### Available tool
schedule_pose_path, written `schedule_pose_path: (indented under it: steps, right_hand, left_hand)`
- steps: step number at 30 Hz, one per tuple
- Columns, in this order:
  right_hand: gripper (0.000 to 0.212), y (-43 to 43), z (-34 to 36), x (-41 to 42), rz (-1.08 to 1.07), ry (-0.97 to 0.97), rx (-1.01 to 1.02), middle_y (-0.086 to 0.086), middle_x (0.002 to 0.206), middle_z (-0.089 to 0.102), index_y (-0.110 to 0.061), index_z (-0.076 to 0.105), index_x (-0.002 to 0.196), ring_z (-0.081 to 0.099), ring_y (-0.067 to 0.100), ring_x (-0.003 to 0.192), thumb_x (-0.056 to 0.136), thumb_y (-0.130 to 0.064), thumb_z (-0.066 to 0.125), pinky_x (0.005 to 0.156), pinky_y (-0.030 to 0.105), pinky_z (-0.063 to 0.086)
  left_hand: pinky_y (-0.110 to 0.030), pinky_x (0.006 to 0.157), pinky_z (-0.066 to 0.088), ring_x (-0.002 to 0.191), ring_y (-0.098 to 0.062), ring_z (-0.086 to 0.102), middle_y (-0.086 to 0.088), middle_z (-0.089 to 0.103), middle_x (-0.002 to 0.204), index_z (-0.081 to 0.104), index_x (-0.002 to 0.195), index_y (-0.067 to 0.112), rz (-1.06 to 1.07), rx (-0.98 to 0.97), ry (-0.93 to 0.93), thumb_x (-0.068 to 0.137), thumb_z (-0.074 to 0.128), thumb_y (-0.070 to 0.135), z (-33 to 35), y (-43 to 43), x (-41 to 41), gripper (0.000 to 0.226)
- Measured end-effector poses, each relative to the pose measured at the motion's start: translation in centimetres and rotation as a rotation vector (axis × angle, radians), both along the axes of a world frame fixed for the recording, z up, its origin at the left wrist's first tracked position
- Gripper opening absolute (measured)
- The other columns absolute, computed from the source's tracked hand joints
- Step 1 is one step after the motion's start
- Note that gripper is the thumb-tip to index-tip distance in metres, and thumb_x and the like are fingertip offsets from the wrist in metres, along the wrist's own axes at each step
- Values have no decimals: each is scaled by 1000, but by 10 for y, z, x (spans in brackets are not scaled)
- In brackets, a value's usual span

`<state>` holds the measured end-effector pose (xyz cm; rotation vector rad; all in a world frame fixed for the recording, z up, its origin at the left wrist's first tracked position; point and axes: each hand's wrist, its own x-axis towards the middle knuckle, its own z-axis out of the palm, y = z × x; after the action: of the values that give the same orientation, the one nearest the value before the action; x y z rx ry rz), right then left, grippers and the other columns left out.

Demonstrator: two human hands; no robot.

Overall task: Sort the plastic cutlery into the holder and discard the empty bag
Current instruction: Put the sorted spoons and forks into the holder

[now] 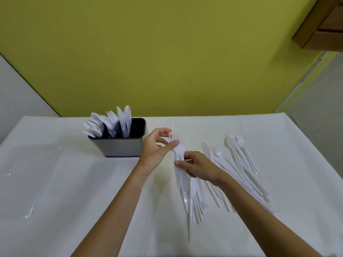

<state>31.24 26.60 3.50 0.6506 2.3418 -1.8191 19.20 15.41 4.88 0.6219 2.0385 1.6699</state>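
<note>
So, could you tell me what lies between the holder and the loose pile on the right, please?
In the head view, the left hand and right hand, together gripping a bundle of cutlery, sit between the holder and the loose pile.

The rectangular metal cutlery holder (pixel 118 147) has a brushed silver-grey outer wall, a black rim and interior, and a dark base strip. The plastic forks, spoons and knives standing in it (pixel 111 123) are plain white. The hand-held bundle of plastic cutlery (pixel 182 182) is the same unpatterned white, as are the loose plastic forks and knives (pixel 239 164). The desk (pixel 297 145) carries a plain white cloth. The clear plastic bag (pixel 37 191) is colourless with bright glints. The rear wall (pixel 167 52) is uniform olive-yellow. The wooden cabinet (pixel 323 25) is brown.
</note>
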Motion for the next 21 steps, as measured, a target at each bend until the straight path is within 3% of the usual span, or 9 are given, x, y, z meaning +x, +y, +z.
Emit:
schedule_pose_path:
  steps: [4, 7, 11, 13, 16, 18, 21]
  right_hand:
    - [40, -8, 15, -34, -74, 107, 4, 7, 56, 44, 8, 51, 77, 40, 13, 46, 90, -28, 63, 48, 22, 32]
    - [28, -18, 28, -63, -149, 204, 15, 2, 52, 48, -5, 56, 71, 43, 12, 44, 91, -25, 63, 48, 20, 35]
    - [18, -42, 44, -109, -250, 325, 10, -1, 58, 56, -10, 63, 76, 50, 11, 48, 90, -22, 64, 49, 24, 43]
    - [13, -55, 48, -130, -287, 364, -15, -4, 60, 61, -11, 66, 80, 54, 10, 49, 89, -20, 64, 50, 24, 46]
    - [20, -72, 47, -156, -349, 373, -37, 0, 60, 63, -1, 67, 87, 58, 10, 50, 89, -21, 65, 58, 31, 54]
    - [18, -86, 44, -176, -393, 383, -41, -1, 59, 65, -3, 67, 83, 61, 11, 53, 88, -21, 66, 67, 39, 58]
    - [16, -102, 39, -196, -429, 402, 7, -1, 61, 68, -11, 68, 77, 65, 14, 58, 87, -23, 68, 67, 37, 58]
  left_hand:
    - [-13, 73, 47, 84, 2, 59, 9, 67, 97, 64, 102, 19, 203, 145, 98, 86, 69, 18, 27, -28, -24, 17]
    - [-12, 71, 45, 82, 4, 56, 10, 66, 93, 66, 97, 18, 423, 212, 164, 90, 63, 22, 38, -58, -51, 8]
    - [-4, 73, 39, 96, -1, 56, 3, 66, 109, 66, 104, 13, 628, 239, 185, 87, 51, 33, 36, -101, -97, 30]
    - [-4, 81, 39, 104, -3, 55, 1, 62, 117, 64, 113, 9, 644, 229, 130, 92, 46, 29, 29, -116, -117, 34]
    - [-28, 106, 35, 124, -14, 48, -1, 56, 129, 58, 124, 11, 576, 150, -25, 98, 38, 29, 8, -128, -139, 37]
    - [-32, 110, 31, 132, -17, 42, -2, 51, 136, 53, 129, 12, 514, 143, -132, 103, 30, 32, -5, -136, -152, 40]
    - [-32, 114, 26, 136, -16, 37, -4, 45, 144, 45, 137, 8, 442, 204, -303, 104, 22, 37, -16, -139, -162, 50]
